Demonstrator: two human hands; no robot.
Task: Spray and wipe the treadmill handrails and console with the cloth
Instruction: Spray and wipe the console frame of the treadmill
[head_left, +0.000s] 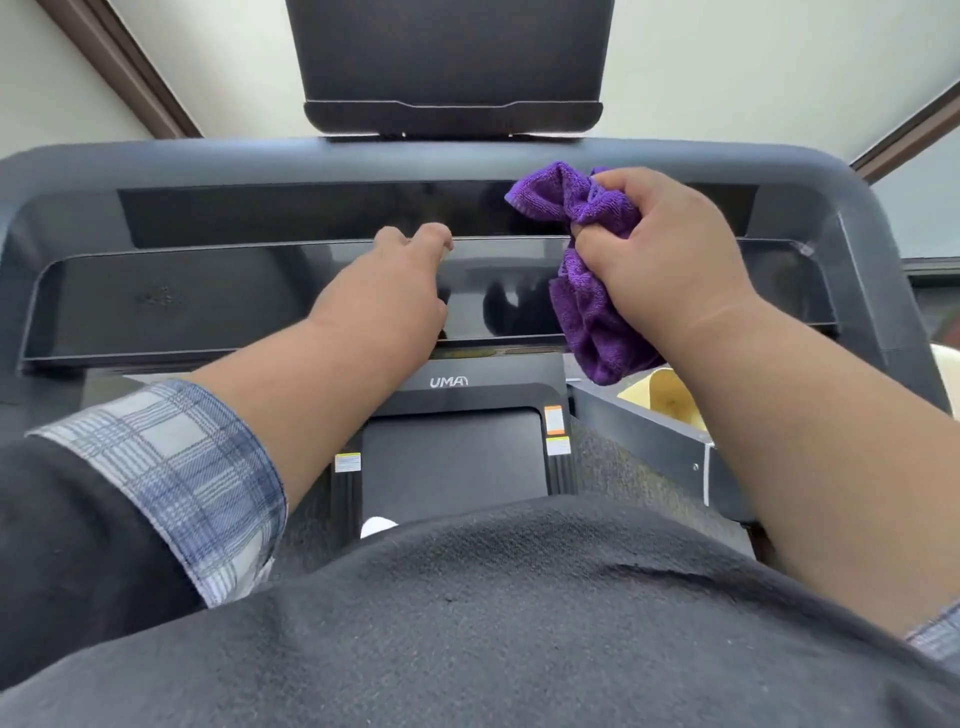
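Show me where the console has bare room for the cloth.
The console panel is bare from the left hand out to its left end. A shorter bare strip lies right of the right hand. The middle is crowded: both hands and the cloth.

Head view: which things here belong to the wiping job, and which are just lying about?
Job: cloth, bunched in the right hand; console, its top edge held by the left hand.
Lying about: screen above; yellow thing at right; stickers by the belt. No spray bottle shows.
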